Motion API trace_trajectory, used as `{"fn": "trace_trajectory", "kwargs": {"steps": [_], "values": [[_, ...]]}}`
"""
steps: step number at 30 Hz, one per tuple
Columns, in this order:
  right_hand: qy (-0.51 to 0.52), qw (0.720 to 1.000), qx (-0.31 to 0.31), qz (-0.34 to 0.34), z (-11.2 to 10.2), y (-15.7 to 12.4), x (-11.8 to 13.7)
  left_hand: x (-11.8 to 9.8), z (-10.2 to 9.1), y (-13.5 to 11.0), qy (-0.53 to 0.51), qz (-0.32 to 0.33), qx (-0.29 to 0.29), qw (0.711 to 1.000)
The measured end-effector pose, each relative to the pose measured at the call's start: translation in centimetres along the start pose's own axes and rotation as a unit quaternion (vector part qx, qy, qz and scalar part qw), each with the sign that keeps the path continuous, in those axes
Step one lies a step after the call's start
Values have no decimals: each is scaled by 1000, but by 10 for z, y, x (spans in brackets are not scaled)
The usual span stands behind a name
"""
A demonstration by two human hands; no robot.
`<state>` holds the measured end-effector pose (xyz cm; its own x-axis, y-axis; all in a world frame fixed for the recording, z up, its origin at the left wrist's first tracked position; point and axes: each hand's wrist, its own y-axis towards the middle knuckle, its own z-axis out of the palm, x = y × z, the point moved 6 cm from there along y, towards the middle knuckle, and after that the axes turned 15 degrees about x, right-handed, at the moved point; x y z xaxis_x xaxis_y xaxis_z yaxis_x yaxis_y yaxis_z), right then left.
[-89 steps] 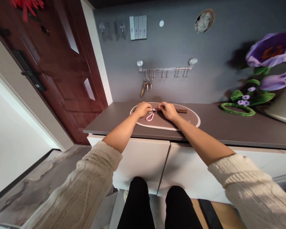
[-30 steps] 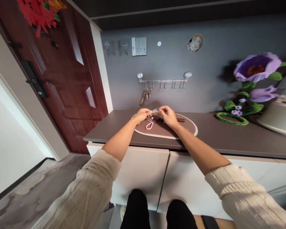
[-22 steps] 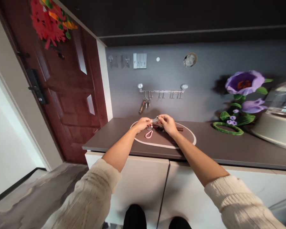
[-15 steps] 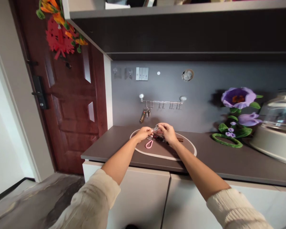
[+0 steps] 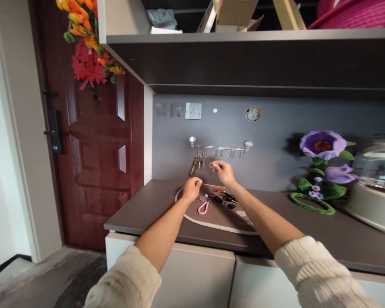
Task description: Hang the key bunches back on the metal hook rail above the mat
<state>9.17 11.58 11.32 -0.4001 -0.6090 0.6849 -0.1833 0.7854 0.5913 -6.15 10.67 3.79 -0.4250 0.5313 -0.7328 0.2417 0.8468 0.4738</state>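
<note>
My right hand (image 5: 223, 172) pinches a key ring with a key (image 5: 212, 173) dangling from it, just below the hook rail (image 5: 220, 148) on the wall. My left hand (image 5: 192, 189) is closed above the left side of the oval mat (image 5: 223, 224); whatever its fingertips hold, if anything, is too small to make out. From the rail's left end hangs a bunch of keys (image 5: 199, 161) with a brown tag (image 5: 193, 167). Below my hands, a pink loop strap (image 5: 203, 208) and several dark keys and fobs (image 5: 223, 197) lie on the mat.
A purple plush flower (image 5: 322, 145) with a green ring base stands right of the mat, beside a clear-domed appliance (image 5: 380, 171). A shelf (image 5: 244, 38) overhangs the counter (image 5: 137, 205). The red-brown door (image 5: 99, 162) is at left.
My right hand has risen off the mat toward the rail with the key ring, parting from my left hand. My left hand is now closed on its own. The view has tilted upward slightly.
</note>
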Motion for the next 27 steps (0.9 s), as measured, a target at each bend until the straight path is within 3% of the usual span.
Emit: {"fn": "trace_trajectory", "kwargs": {"steps": [9, 16, 22, 27], "values": [[10, 997, -75, 17, 0, 44, 4, 0, -13, -2, 75, -39, -56, 995], [-11, 992, -120, 28, 8, 72, -11, -2, -17, -5, 92, -61, -63, 992], [-56, 987, -152, 19, 13, 82, -16, -1, -16, -3, 102, -58, -66, 991], [-95, 984, -144, 38, 15, 81, -12, 0, -15, -2, 101, -58, -61, 991]]}}
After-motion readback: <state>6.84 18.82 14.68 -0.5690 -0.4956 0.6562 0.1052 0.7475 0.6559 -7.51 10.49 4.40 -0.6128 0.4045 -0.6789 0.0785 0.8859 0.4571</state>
